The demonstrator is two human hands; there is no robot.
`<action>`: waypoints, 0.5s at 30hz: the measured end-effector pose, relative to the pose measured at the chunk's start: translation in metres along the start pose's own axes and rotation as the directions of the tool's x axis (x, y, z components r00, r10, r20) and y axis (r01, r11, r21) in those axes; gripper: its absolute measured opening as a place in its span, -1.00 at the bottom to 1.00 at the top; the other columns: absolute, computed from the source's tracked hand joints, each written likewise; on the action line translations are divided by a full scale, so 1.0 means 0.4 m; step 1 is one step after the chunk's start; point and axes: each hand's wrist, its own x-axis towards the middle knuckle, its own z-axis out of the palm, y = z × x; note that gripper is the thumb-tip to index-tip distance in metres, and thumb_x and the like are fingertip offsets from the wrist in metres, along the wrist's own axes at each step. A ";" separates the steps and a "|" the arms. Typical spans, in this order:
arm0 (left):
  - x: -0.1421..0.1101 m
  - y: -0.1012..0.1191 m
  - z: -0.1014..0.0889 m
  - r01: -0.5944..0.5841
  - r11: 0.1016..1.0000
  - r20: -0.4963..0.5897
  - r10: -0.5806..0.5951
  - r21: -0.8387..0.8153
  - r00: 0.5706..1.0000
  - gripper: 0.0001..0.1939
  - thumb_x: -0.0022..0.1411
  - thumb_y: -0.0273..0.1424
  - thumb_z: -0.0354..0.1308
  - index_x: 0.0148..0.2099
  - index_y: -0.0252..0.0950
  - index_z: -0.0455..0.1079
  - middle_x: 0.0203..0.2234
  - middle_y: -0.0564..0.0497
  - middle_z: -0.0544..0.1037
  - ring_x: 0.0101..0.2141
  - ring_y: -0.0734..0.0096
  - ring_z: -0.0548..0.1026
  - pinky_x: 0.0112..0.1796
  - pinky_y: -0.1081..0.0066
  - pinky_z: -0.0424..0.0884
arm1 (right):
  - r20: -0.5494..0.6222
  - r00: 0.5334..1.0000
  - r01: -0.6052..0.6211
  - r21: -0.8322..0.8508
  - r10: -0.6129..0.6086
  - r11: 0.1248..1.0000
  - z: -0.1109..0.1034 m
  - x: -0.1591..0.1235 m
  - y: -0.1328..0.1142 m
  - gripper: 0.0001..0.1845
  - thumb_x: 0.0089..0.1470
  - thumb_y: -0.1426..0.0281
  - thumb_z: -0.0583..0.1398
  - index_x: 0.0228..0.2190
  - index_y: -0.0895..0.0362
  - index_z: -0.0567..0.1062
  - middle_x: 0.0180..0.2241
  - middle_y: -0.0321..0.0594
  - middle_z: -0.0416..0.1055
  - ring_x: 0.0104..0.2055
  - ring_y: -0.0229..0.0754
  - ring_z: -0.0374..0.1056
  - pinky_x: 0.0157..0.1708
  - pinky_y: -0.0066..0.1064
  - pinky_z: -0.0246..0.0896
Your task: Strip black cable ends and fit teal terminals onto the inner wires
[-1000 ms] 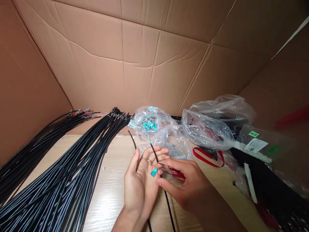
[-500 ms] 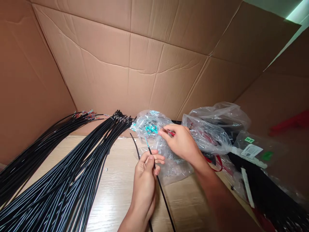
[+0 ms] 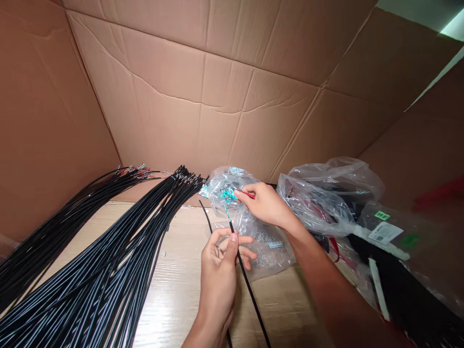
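My left hand (image 3: 223, 261) pinches a black cable (image 3: 250, 290) between thumb and forefinger, its other fingers spread. The cable's upper end is stripped, showing a thin core wrapped in teal foil (image 3: 227, 213). My right hand (image 3: 263, 203) is closed on a slim red-handled tool (image 3: 248, 194), whose tip I cannot make out. Its fingertips are at a clear plastic bag (image 3: 217, 181) that holds shiny teal foil scraps (image 3: 228, 194). A second black cable (image 3: 205, 215) lies behind my left hand.
Bundles of black cables (image 3: 108, 270) fan out on the left of the wooden table (image 3: 163, 295), some ends with coloured wires. More clear bags (image 3: 315, 198), a labelled bag (image 3: 386, 232) and dark cables (image 3: 406, 290) fill the right. Cardboard walls (image 3: 174, 72) stand behind.
My right hand has moved slightly left with the tool, closer to the foil scraps. My left hand still holds the cable. The whole view has shifted a little.
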 end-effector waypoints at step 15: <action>-0.038 0.019 0.025 -0.009 1.000 0.261 0.006 0.009 0.965 -0.81 0.37 -0.32 0.23 -0.17 -0.38 0.40 -0.41 -0.11 0.63 -0.60 0.57 0.40 -0.51 0.55 0.27 | -0.180 0.928 0.311 -0.107 -0.326 0.944 -0.081 -0.307 0.028 -0.81 0.38 0.28 0.08 -0.17 0.06 0.47 -0.25 -0.26 0.55 -0.23 -0.21 0.48 -0.22 -0.40 0.32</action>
